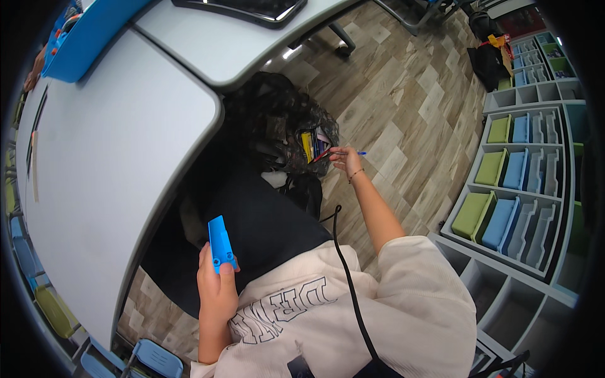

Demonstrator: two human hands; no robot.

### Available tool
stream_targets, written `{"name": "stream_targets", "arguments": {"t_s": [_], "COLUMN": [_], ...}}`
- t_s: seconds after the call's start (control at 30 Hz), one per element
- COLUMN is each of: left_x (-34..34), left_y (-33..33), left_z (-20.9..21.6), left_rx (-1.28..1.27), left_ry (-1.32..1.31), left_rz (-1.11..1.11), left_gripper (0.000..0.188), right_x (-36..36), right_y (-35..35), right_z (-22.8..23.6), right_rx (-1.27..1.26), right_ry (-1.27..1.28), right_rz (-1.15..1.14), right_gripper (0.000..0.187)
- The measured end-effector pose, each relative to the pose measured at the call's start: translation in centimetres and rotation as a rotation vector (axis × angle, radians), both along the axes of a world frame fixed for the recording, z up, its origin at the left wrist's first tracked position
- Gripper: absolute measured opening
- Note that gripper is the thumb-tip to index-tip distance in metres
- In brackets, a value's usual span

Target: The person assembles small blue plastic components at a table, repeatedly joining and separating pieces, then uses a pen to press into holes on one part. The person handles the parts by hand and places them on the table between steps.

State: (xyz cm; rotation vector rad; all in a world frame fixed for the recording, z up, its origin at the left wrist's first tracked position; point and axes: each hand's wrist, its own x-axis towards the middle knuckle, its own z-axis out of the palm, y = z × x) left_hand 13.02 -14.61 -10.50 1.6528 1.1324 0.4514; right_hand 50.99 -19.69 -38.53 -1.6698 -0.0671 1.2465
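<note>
My left hand [217, 286] is closed around a flat bright-blue plastic piece [220, 242] with two small round details near its lower end. It holds the piece up over my dark-clothed lap, beside the table edge. My right hand [344, 158] reaches out over the open pocket of a dark patterned backpack [287, 101] on the floor. Between its fingers is a thin pen [362, 153], its blue end sticking out to the right. A red stick-like item [322, 155] shows by the fingertips. Yellow items [307, 146] and purple ones stand in the pocket.
White tables [126, 138] run along the left, with a blue bin [94, 38] and a black device [252, 9] on top. Shelving with green trays [472, 214] and blue trays [502, 222] stands at right. Blue chairs [157, 358] are at lower left. A black cord [346, 271] hangs across my shirt.
</note>
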Motion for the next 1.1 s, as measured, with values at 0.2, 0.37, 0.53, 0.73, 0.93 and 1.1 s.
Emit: {"name": "stream_targets", "arguments": {"t_s": [0.2,0.37,0.53,0.73,0.93,1.1], "left_x": [0.8,1.2,1.1,1.1,1.1,1.3], "left_y": [1.6,2.7,3.9,4.4,4.6,4.5], "left_z": [-0.6,-0.9,-1.0,-0.8,-0.4,-0.5], "left_rx": [-0.041,-0.131,-0.129,-0.199,-0.255,-0.248], "left_ry": [0.077,0.138,0.192,0.236,0.245,0.235], "left_rz": [0.009,0.018,-0.022,-0.029,0.000,0.016], "left_gripper": [0.052,0.056,0.057,0.058,0.063,0.063], "right_x": [-0.4,-0.5,-0.5,-0.2,-0.9,-1.7], "right_y": [2.3,4.6,6.4,8.2,8.3,7.3], "right_z": [-5.2,-6.3,-6.8,-6.2,-6.5,-7.4], "right_rx": [-0.172,-0.508,-0.814,-0.930,-0.831,-0.287], "right_ry": [-0.722,-0.858,-0.940,-0.898,-0.942,-1.306], "right_rz": [0.520,0.820,1.010,1.487,1.099,1.209], "right_gripper": [0.040,0.056,0.055,0.049,0.057,0.058]}}
